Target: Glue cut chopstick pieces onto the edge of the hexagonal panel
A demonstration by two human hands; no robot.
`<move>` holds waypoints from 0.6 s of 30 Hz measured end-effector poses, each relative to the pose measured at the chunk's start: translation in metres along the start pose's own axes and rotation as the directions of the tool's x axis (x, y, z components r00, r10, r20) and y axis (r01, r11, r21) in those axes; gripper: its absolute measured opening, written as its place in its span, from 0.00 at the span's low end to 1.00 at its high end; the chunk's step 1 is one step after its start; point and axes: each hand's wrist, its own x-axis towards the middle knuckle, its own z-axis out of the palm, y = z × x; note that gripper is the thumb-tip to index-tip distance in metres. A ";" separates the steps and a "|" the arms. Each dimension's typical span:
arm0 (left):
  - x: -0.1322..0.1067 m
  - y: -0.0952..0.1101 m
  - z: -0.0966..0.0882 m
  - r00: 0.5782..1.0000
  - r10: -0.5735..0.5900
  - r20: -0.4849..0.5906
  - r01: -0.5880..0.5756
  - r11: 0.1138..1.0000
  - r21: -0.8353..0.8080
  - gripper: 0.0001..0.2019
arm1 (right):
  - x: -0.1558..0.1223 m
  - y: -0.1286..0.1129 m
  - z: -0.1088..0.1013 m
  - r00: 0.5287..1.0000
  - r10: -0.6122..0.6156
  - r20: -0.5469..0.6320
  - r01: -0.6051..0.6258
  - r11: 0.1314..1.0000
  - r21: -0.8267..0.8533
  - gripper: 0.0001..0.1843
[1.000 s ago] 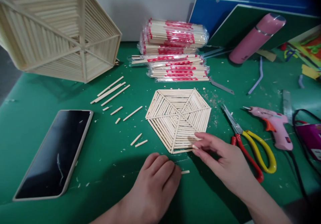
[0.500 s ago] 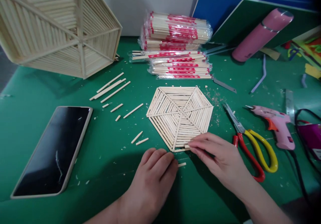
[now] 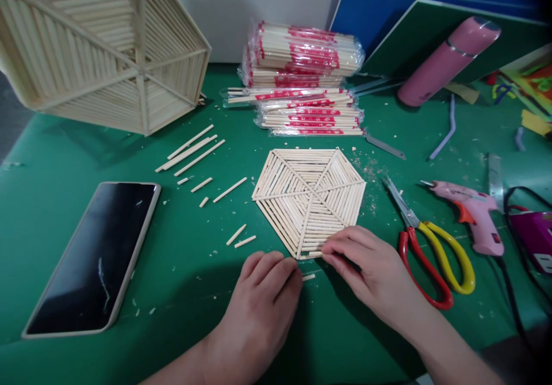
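Note:
A flat hexagon made of wooden sticks lies on the green table in front of me. My right hand has its fingertips pinched on a short wooden stick at the hexagon's near edge. My left hand rests on the table just below that edge, fingers curled under, fingertips near the hexagon's near corner. A small stick piece lies between the two hands.
A phone lies at the left. Cut stick pieces are scattered beside it. A large stick hexagon frame stands at the back left, wrapped chopstick packs behind. Scissors, a pink glue gun and a pink bottle are at the right.
My right hand has moved left along the hexagon's near edge with the short stick. My left hand has slid slightly up towards the hexagon.

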 end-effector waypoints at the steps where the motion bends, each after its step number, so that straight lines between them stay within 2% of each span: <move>1: 0.000 0.000 0.000 1.000 -0.004 0.000 0.004 1.000 0.000 0.09 | 0.000 0.000 0.000 1.000 -0.001 0.005 0.001 1.000 -0.011 0.07; 18: -0.002 0.000 0.003 1.000 -0.012 -0.015 0.013 1.000 0.017 0.08 | 0.006 -0.005 0.003 0.998 -0.057 -0.011 0.056 0.995 -0.081 0.09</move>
